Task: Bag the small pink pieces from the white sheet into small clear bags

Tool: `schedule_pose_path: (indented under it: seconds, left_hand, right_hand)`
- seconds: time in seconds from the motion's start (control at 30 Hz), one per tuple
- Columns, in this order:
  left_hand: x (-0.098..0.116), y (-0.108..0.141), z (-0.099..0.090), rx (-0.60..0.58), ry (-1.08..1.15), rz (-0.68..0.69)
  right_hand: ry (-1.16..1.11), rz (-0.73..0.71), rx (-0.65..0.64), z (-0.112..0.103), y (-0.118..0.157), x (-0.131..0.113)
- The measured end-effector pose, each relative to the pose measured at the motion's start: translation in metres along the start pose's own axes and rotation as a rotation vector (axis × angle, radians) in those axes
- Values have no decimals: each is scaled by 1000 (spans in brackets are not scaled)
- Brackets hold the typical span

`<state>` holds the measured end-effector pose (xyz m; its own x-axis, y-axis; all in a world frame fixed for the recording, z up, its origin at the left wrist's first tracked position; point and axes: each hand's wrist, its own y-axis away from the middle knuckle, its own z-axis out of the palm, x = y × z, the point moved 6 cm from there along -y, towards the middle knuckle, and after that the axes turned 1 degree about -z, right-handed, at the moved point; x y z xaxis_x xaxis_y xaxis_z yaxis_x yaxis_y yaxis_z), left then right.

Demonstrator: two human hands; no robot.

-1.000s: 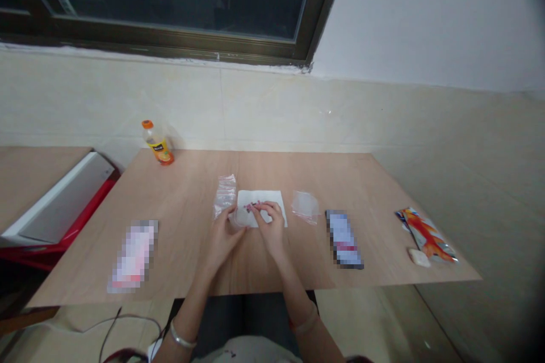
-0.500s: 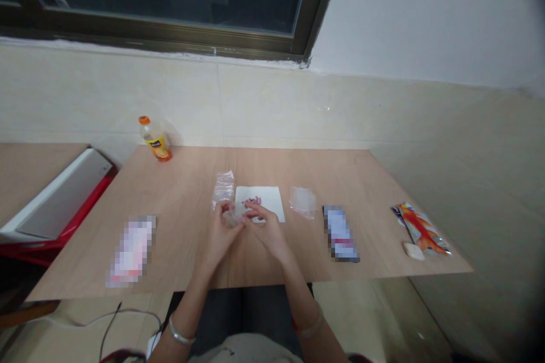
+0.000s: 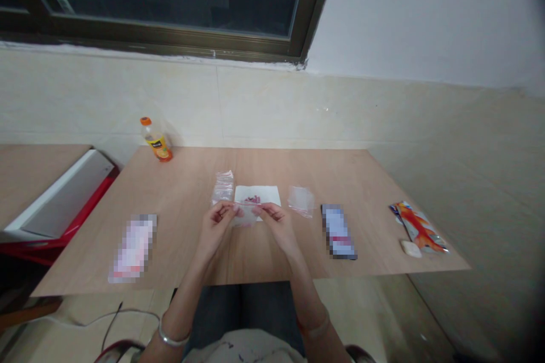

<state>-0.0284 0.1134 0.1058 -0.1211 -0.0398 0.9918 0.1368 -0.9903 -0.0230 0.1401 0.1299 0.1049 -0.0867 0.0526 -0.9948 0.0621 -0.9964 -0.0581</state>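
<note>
A small clear plastic bag (image 3: pixel 246 216) is stretched between my two hands, over the near part of a white sheet of paper (image 3: pixel 270 191). My left hand (image 3: pixel 218 226) pinches its upper left corner, and my right hand (image 3: pixel 276 224) pinches the upper right one. Just beyond the bag, a little heap of small dark pink pieces (image 3: pixel 252 199) lies on the paper; they are too small to name. A stack of clear plastic bags (image 3: pixel 223 186) lies left of the paper. More flat clear bags (image 3: pixel 301 201) are on its right.
Blurred phone-like slabs lie left (image 3: pixel 134 248) and right (image 3: pixel 338 232) of my hands. An orange drink bottle (image 3: pixel 157 142) stands at the back left. A colourful packet (image 3: pixel 421 228) and a small white case (image 3: pixel 411 248) lie at the right edge. The wall borders the table's back.
My hands have moved apart from being close together, and the bag is now spread flat between them. My right hand has shifted right, away from the pink pieces.
</note>
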Motion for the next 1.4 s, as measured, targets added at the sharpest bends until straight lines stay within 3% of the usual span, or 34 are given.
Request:
schedule_pose_path:
  seconds: [0.13, 0.27, 0.5, 0.77, 1.0, 1.27, 1.4]
  left_hand:
    - [4, 2, 4, -46, -37, 1]
    - [12, 5, 6, -13, -111, 29]
    - [22, 10, 8, 6, -154, 95]
    - [16, 11, 18, -148, -147, 46]
    - [13, 8, 8, -106, -204, 64]
    - [6, 0, -1, -188, -229, 33]
    - [1, -5, -9, -158, -252, 45]
  right_hand:
    - [36, -65, 18, -2, 2, -10]
    - [89, -99, 15, -3, 4, -18]
    - [43, -42, 10, 0, 6, -11]
    - [137, -105, -3, 9, 6, -15]
    - [151, -62, -82, 17, 4, -10]
    - [192, -152, -150, 28, -2, -8]
    - [260, -162, -150, 36, -6, -5]
